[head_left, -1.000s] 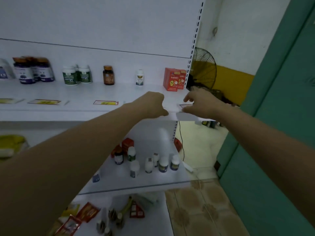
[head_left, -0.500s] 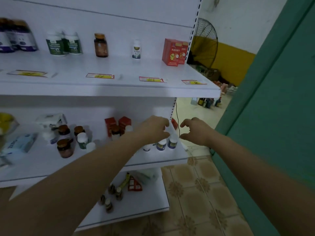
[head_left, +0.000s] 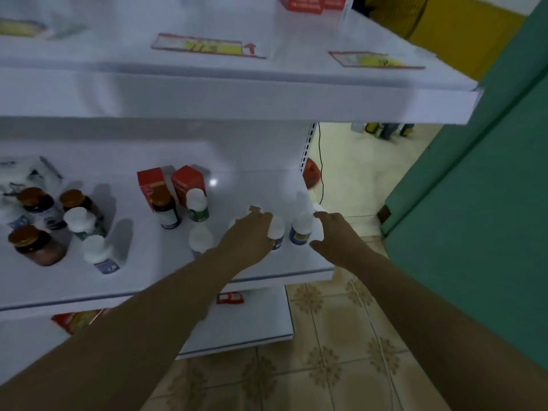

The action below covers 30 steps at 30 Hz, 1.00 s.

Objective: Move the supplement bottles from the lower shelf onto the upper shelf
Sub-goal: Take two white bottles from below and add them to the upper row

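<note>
Several white-capped bottles (head_left: 301, 229) stand upright, caps up, on the lower shelf (head_left: 148, 271), at four o'clock from the red boxes (head_left: 178, 185). Green wall (head_left: 474, 203) and tiled floor (head_left: 326, 336) are at three o'clock. The left hand (head_left: 249, 235) covers one bottle and its grip is not clear. The right hand (head_left: 335, 235) has its fingers apart, just beside another.

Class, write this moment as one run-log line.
step: reach | left hand: over white-capped plastic bottles, white lower shelf | right hand: beside white-capped blue-labelled bottle | grips: unclear

Beige patterned tile floor (head_left: 326, 366); teal wall (head_left: 489, 203) at right, yellow wall (head_left: 462, 22) beyond.
</note>
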Available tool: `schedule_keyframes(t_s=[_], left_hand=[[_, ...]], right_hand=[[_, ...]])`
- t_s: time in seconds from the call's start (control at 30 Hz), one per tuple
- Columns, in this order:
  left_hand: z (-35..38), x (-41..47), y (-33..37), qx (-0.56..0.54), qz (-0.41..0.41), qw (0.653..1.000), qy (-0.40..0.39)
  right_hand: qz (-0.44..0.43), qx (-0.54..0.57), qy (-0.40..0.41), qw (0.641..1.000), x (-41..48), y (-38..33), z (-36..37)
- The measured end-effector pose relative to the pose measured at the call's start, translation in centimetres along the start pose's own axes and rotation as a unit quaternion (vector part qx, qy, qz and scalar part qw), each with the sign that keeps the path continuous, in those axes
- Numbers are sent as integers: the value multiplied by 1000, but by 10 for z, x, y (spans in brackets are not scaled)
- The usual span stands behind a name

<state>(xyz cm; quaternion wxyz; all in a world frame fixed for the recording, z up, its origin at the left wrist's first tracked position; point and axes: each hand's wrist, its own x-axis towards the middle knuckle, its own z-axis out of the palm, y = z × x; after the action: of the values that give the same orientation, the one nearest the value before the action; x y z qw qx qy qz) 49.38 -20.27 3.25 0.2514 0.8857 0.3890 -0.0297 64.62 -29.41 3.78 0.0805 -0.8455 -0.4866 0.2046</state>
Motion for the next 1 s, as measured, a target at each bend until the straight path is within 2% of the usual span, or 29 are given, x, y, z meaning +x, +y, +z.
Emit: schedule_keyframes(t_s=[0.2, 0.3, 0.47, 0.57, 0.7, 0.77, 0.83, 1.0], left_hand=[[26, 55, -1, 38, -21, 999, -27], [38, 71, -3, 42, -34, 998, -23], [46, 80, -9, -35, -59, 998, -12], [42, 74, -10, -81, -63, 995, -9], [33, 57, -12, -173, -66, 982, 44], [22, 44, -13, -283, -56, 956, 50], [7, 24, -14, -401, -49, 914, 39], [-30, -42, -22, -571, -38, 819, 51]], right_hand=[[-8, 22, -10, 1000, 61, 16, 27], [-1, 19, -44, 999, 78, 21, 36], [-15, 54, -20, 998, 79, 24, 50], [-34, 78, -32, 996, 71, 27, 54], [-22, 193, -33, 980, 55, 23, 41], [-33, 254, -27, 966, 46, 16, 31], [-47, 298, -22, 953, 31, 5, 21], [-67, 432, -34, 899, -28, -45, -1]])
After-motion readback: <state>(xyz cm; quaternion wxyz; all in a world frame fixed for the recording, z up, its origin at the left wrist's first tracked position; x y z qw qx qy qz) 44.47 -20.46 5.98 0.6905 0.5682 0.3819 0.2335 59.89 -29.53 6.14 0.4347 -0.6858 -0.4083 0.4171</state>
